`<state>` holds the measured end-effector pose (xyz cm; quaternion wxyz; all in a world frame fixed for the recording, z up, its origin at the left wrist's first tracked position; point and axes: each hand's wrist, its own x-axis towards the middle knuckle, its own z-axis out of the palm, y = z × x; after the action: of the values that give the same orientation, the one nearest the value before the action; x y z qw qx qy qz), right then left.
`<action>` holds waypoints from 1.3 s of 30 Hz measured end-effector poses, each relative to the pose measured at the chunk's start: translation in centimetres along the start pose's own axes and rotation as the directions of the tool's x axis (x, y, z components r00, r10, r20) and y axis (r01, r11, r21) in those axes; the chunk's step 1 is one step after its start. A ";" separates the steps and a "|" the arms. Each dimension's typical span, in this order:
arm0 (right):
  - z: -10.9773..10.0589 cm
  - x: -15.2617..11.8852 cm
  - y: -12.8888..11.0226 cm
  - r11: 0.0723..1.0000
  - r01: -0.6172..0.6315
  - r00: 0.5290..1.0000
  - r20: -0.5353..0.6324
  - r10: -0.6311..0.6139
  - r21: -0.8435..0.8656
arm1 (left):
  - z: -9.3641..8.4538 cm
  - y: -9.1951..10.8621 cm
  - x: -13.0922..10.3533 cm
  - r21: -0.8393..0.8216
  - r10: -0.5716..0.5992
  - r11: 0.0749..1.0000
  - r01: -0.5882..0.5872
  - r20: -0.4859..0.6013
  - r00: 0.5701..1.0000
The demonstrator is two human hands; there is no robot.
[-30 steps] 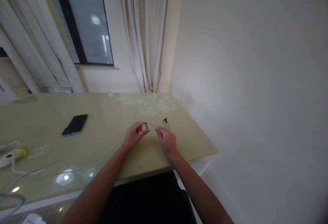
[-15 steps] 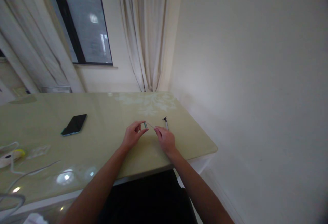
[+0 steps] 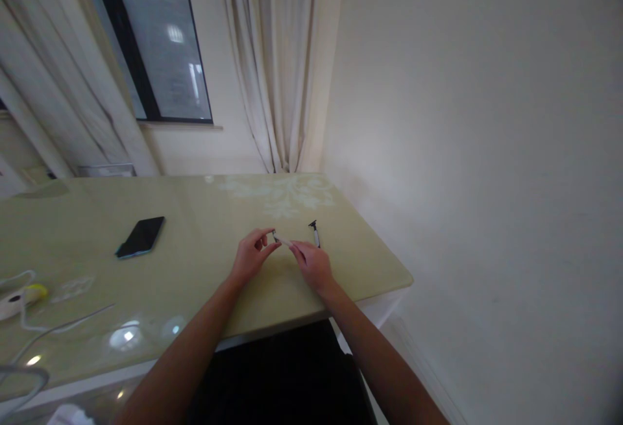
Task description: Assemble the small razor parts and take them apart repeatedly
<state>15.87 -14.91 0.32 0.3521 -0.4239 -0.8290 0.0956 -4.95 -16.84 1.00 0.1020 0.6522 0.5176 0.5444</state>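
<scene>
Though small, piece [image 3: 274,236] between left fingertips [image 3: 275,245].

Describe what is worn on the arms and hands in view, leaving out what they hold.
Both the left hand and the right hand are bare: no gloves. The forearms are bare as well, with no sleeves in view. No watch or bracelet shows; a thin ring would be too small to rule out.
</scene>
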 end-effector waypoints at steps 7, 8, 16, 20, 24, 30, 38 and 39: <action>0.0 0.0 -0.1 1.000 0.002 1.000 0.003 -0.002 0.020 | 0.0 -0.1 -0.1 0.012 0.003 1.000 -0.003 0.001 1.000; 0.0 0.0 -0.1 1.000 -0.011 1.000 0.005 0.011 0.012 | 0.0 -0.1 -0.1 0.012 0.003 1.000 -0.003 0.000 1.000; -0.2 -0.1 -0.2 1.000 0.020 1.000 0.013 -0.020 0.007 | 0.0 -0.2 -0.1 -0.002 -0.013 1.000 0.013 0.002 1.000; -0.3 -0.1 -0.4 0.999 -0.035 0.999 -0.014 0.035 -0.001 | 0.0 -0.2 0.0 0.002 -0.012 1.000 0.012 0.005 1.000; -0.3 0.0 -0.4 1.000 -0.003 1.000 0.006 0.003 0.017 | 0.0 -0.4 0.0 0.000 -0.015 1.000 0.015 -0.001 1.000; -0.2 0.0 -0.2 1.000 -0.006 1.000 -0.004 0.006 0.025 | 0.0 -0.3 -0.1 0.008 -0.007 1.000 0.007 0.016 1.000; -0.1 -0.1 -0.3 1.000 -0.007 1.000 0.018 0.007 0.014 | -0.1 -0.1 -0.1 0.016 0.011 1.000 -0.011 0.049 0.999; -0.1 -0.1 -0.3 1.000 -0.011 1.000 0.018 0.011 0.009 | 0.0 -0.1 -0.2 0.015 0.012 1.000 -0.013 0.051 0.999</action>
<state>15.75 -15.19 0.46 0.3460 -0.4258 -0.8294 0.1051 -5.00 -16.94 0.86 0.1068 0.6698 0.5150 0.5242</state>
